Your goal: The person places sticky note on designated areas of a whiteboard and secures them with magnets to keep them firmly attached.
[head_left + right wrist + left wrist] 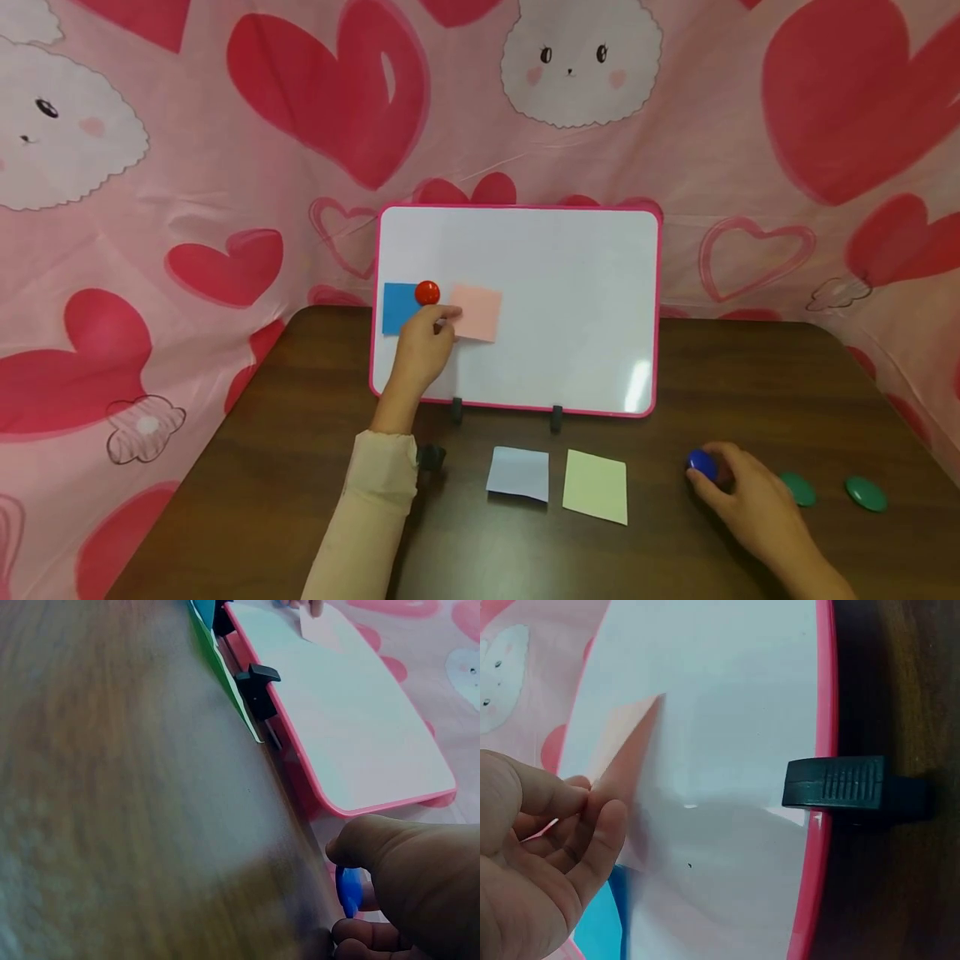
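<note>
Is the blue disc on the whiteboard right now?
No, the right hand holds the blue disc between its fingers, apart from the whiteboard and near the green discs.

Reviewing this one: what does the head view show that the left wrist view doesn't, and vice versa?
Only the head view: the right hand gripping a glossy blue round disc, two green round discs, a red round disc, plus pale blue and pale green paper squares.

Only the left wrist view: ridges on a black plastic clip and a small dark speck on the board.

Both: the left hand at a light pink paper square, a bright blue paper square, the pink-rimmed whiteboard and brown wooden table.
</note>
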`<state>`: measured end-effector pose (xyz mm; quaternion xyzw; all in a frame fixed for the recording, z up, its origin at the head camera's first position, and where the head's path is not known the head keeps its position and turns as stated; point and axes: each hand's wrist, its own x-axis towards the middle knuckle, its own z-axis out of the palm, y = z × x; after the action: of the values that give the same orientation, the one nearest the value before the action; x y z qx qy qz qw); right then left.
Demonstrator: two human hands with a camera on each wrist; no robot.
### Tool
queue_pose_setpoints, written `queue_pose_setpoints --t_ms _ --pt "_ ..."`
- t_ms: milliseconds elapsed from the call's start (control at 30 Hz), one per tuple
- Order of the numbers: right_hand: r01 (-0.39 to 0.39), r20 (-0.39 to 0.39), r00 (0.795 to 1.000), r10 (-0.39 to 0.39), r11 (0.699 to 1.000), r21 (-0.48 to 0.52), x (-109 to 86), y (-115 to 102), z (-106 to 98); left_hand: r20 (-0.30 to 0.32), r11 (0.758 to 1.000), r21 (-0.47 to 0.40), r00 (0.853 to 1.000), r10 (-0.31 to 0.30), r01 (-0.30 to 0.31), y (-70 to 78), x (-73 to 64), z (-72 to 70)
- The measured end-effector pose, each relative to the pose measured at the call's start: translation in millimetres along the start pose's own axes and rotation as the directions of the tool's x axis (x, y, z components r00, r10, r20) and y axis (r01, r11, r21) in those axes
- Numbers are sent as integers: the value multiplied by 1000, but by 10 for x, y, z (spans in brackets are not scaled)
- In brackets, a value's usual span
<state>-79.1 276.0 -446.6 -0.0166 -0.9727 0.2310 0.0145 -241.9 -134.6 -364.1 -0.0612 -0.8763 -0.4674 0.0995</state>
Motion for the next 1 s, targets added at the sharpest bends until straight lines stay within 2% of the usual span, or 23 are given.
queue_pose_setpoints --t_ms 300,567,800,1000 --pt "-1 -10 1000 1 1000 -1 -20 0 -10 -19 1000 -2 1000 -3 3 -16 47 31" --pt "3 -16 1000 -3 1000 1 -19 13 -2 19 999 -5 998 -52 52 -4 61 36" --pt "23 -30 999 -23 1000 -4 -15 0 9 27 999 30 999 -35 34 -17 87 19" --pt "6 -16 1000 -6 1000 -3 -12 -7 10 65 998 25 996 -67 66 -12 96 -6"
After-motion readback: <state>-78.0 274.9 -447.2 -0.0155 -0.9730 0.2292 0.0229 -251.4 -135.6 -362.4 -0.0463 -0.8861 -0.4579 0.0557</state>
